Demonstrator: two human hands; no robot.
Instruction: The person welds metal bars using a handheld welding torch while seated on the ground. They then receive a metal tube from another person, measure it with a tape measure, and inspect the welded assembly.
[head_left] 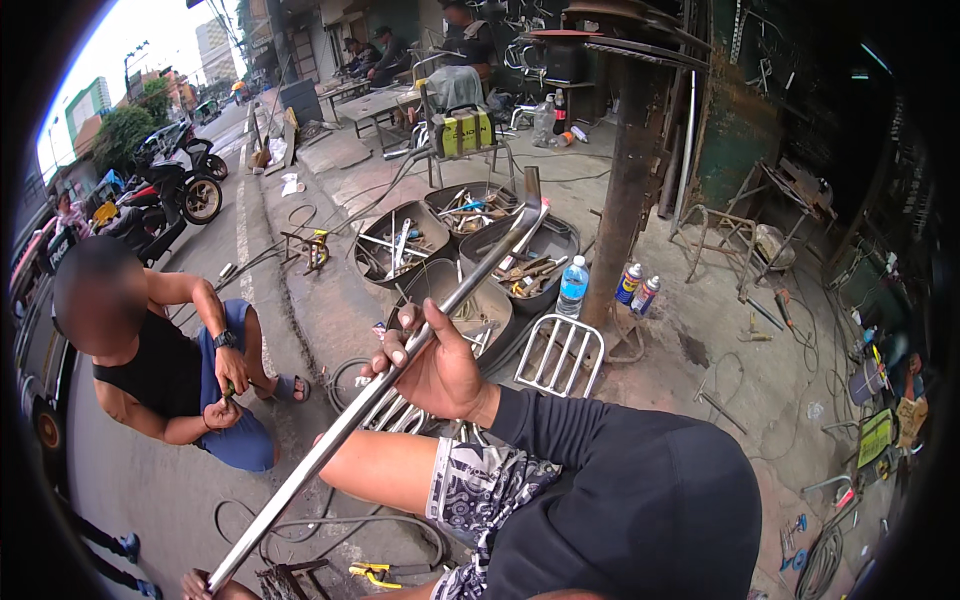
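Observation:
A long shiny metal tube (330, 445) slants from the lower left up to the middle, its far end darker and bent upward. My right hand (450, 370), in a black sleeve, holds it around the upper middle, fingers curled over it. Down at the lower left edge my left hand (205, 587) grips the tube's near end; most of this hand is cut off. Beneath the tube lie cables and a yellow-handled clamp (372, 573), close to my left forearm. Past the bent end stand dark bins (405, 215) full of tools and metal pieces.
At left a person (170, 370) squats, holding something small. A white metal rack (560, 355), a water bottle (573, 287) and spray cans (645, 295) stand by a rusty post (635, 150). Behind is a green welding machine (465, 132). Cables cross the ground; motorcycles (180, 185) stand at left.

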